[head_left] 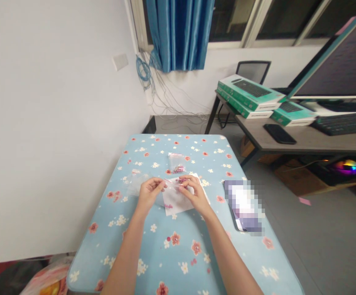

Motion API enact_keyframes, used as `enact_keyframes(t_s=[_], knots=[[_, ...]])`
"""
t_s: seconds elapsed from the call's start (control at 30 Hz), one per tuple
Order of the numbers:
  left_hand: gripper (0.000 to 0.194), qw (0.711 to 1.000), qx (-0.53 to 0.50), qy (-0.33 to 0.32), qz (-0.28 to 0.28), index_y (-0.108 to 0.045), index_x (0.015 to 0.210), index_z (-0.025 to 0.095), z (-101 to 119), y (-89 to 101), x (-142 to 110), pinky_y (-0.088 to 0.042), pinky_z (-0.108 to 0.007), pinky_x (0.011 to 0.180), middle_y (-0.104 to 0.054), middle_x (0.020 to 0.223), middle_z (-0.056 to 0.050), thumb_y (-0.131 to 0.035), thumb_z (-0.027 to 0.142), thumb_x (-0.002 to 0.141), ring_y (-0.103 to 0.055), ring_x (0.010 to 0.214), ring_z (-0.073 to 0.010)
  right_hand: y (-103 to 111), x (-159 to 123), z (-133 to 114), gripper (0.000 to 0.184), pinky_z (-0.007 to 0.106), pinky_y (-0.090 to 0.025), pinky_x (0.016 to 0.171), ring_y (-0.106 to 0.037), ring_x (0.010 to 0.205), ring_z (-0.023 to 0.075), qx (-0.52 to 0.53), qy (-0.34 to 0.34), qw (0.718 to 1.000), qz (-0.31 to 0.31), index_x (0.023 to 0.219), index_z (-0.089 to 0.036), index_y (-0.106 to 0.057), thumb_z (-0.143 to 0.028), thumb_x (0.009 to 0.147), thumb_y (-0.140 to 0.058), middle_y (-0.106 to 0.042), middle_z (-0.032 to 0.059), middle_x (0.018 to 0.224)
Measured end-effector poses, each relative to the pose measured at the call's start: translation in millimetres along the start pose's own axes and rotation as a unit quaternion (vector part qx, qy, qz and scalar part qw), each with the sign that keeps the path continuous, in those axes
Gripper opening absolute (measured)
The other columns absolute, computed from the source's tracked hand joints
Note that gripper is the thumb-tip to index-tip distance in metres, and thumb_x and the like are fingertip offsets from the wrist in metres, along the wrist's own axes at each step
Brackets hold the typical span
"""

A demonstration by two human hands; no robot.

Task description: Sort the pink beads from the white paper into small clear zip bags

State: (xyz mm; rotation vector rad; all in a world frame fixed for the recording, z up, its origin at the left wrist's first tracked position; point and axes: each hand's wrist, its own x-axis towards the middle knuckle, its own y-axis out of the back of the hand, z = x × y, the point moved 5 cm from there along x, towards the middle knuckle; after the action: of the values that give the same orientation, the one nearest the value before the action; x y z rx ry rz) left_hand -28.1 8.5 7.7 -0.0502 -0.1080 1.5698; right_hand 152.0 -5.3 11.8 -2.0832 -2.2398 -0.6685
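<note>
Over the middle of the flowered table [153, 246], my left hand [151, 193] pinches one end of a small clear zip bag [172, 183] with a reddish strip along its top. My right hand [195, 196] has its fingers closed on the other end. Small dark pink pieces show by the right fingertips; whether they are inside the bag I cannot tell. Beneath both hands lies a white sheet of paper [179, 203], with a few pink beads [168, 206] near its left edge. Just beyond is another clear bag [176, 160] with pink and gold-coloured pieces at its bottom.
Clear plastic [135, 184] lies left of my left hand. A phone [242, 205] with a blurred-out screen rests at the table's right side. A white wall [58, 123] borders the left. To the right, a desk [264, 137] carries keyboard boxes [248, 94], a dark phone [279, 134] and a monitor [338, 61].
</note>
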Motion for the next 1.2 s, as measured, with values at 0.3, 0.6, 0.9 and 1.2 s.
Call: enact_keyframes(t_s=[0.3,0.6,0.9,1.2], knots=[[0.028,0.999,-0.023,0.002,0.037,-0.065,0.070,0.016,-5,2.8,2,-0.046,-0.022,0.063,-0.066,0.063,-0.001,-0.077,0.041,0.063,-0.059,0.062,-0.0122,12,3,17,0.019,0.043,-0.027,0.101,-0.051,0.109,0.0228,-0.054,-0.012,0.998,0.031,0.081,-0.023,-0.066,-0.037,0.086,-0.055,-0.062,0.0059,0.108],[0.025,0.993,-0.064,-0.027,0.094,-0.064,0.073,0.017,-12,19.7,6,-0.043,-0.020,0.065,-0.064,0.067,0.000,-0.072,0.041,0.070,-0.057,0.064,-0.0099,5,6,29,0.019,0.042,-0.033,0.094,-0.043,0.111,0.0276,-0.300,-0.038,0.953,0.033,0.095,-0.026,-0.070,-0.036,0.082,-0.060,-0.059,0.0076,0.111],[0.026,0.990,-0.082,-0.012,0.115,-0.064,0.075,0.017,-15,22.3,7,-0.042,-0.019,0.064,-0.063,0.066,0.001,-0.073,0.040,0.069,-0.056,0.064,-0.0095,-8,16,23,0.014,0.039,-0.031,0.089,-0.041,0.109,0.0269,-0.398,-0.018,0.917,-0.015,0.087,-0.024,-0.069,-0.031,0.083,-0.057,-0.057,0.0077,0.112],[0.027,0.990,-0.082,-0.010,0.118,-0.063,0.075,0.017,-15,22.4,7,-0.043,-0.020,0.064,-0.063,0.067,0.001,-0.073,0.042,0.068,-0.056,0.063,-0.0098,-15,25,16,0.018,0.040,-0.029,0.092,-0.039,0.112,0.0279,-0.439,-0.001,0.895,-0.082,0.093,-0.022,-0.068,-0.029,0.080,-0.057,-0.057,0.0096,0.114]])
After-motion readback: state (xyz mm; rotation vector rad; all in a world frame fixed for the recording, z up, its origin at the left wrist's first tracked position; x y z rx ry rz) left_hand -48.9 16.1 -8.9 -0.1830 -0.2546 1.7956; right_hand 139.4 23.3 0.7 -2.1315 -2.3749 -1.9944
